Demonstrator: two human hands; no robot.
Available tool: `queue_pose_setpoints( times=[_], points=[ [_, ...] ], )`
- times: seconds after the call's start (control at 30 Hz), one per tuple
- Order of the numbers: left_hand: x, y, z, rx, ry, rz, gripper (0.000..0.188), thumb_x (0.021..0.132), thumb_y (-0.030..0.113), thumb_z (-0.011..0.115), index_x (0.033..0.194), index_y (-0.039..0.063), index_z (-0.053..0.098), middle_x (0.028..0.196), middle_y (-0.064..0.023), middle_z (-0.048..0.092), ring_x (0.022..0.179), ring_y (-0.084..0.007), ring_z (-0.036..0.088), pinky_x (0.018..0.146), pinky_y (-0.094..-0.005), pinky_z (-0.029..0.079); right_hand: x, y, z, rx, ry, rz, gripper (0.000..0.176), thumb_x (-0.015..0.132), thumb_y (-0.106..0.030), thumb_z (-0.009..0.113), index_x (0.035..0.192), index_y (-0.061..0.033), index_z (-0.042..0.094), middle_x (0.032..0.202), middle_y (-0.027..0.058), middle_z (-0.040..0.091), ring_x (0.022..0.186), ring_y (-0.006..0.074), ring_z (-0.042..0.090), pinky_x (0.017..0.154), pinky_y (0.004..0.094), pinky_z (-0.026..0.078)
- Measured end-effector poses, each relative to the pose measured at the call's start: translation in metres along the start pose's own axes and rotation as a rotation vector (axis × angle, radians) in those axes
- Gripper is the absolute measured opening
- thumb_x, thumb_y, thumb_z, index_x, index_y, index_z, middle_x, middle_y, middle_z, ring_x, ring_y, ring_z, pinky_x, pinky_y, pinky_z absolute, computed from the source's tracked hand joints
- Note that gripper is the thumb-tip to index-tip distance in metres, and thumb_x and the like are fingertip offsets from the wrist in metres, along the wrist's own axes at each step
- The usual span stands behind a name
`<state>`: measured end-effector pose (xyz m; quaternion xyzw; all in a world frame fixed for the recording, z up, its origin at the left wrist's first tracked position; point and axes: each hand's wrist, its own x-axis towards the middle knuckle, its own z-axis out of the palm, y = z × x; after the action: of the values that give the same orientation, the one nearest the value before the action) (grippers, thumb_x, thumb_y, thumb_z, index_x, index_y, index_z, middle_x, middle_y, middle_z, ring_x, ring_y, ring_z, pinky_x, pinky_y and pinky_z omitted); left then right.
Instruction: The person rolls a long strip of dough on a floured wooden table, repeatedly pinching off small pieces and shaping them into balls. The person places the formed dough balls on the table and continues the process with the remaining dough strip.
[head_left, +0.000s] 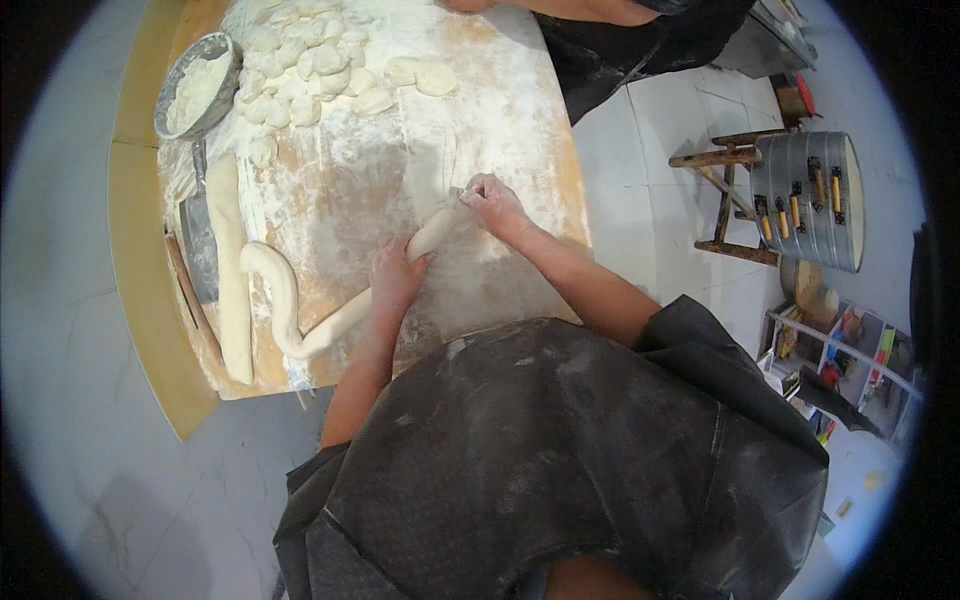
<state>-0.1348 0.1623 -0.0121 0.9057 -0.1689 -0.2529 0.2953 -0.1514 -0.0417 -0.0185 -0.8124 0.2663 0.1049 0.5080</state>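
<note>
A long dough rope (337, 328) bends across the floured wooden board (341, 217), its far end curled at the left. My left hand (397, 274) is wrapped around the rope near its upper end. At the tip of that end, my right hand (496, 206) has its fingers curled in, pinching the dough. Left of the rope lies a second, straighter dough strip (231, 277). Many small flattened dough pieces (307, 64) are gathered at the far left of the board, dusted with flour.
A bowl of flour (199, 90) stands at the board's far left corner. A flat metal blade (199, 240) and a wooden stick (191, 296) lie along the left edge. Across the board is another person's arm (592, 9). A metal drum (806, 199) and wooden stool (724, 195) are at right.
</note>
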Motion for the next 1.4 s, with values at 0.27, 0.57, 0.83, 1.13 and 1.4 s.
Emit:
queue_pose_setpoints(
  times=[0.27,0.57,0.83,1.13,1.4],
  points=[
    [0.012,0.034,0.009,-0.055,-0.129,-0.061,0.034,0.073,0.027,0.068,0.101,0.008,0.062,0.097,-0.0198,0.064,0.093,-0.038,0.059,0.08,-0.0475,0.045,-0.009,-0.013,0.013,-0.165,-0.22,-0.214,0.039,0.082,-0.038,0.061,0.086,0.0003,0.056,0.086,0.0201,0.061,0.08,0.0325,0.059,0.073,0.041,0.046],
    [0.025,0.047,0.001,0.068,-0.042,-0.121,0.035,0.074,0.035,0.066,0.097,0.008,0.066,0.092,-0.0191,0.066,0.087,-0.0371,0.063,0.074,-0.0462,0.049,-0.018,-0.012,0.036,-0.249,-0.055,-0.391,0.018,0.082,-0.019,0.057,0.084,-0.0011,0.059,0.082,0.0202,0.057,0.082,0.0361,0.059,0.071,0.0435,0.049],
    [0.049,0.017,0.014,0.332,0.017,0.022,0.028,0.077,0.029,0.065,0.096,0.009,0.064,0.099,-0.0141,0.065,0.095,-0.0324,0.062,0.079,-0.0441,0.05,-0.004,-0.075,0.005,-0.56,-0.256,-0.929,0.009,0.079,-0.01,0.057,0.078,-0.0084,0.065,0.084,0.0143,0.063,0.083,0.0293,0.061,0.073,0.0401,0.049],
    [0.015,-0.014,-0.013,0.121,0.174,-0.09,0.053,0.07,0.03,0.074,0.111,0.002,0.056,0.105,-0.0163,0.062,0.096,-0.0345,0.06,0.08,-0.0433,0.048,0.014,-0.161,-0.023,-0.026,0.12,-0.464,0.045,0.078,-0.034,0.063,0.097,0.0053,0.053,0.101,0.0219,0.051,0.097,0.0321,0.053,0.085,0.0383,0.043],
    [0.017,0.007,-0.003,-0.228,-0.042,0.063,0.04,0.074,0.024,0.071,0.106,0.002,0.062,0.095,-0.0166,0.066,0.089,-0.0295,0.064,0.078,-0.0384,0.048,0.023,0.005,0.045,0.12,-0.304,-0.125,0.037,0.082,-0.036,0.062,0.095,-0.0023,0.058,0.094,0.0155,0.058,0.086,0.0326,0.057,0.078,0.0376,0.047]
  ],
)
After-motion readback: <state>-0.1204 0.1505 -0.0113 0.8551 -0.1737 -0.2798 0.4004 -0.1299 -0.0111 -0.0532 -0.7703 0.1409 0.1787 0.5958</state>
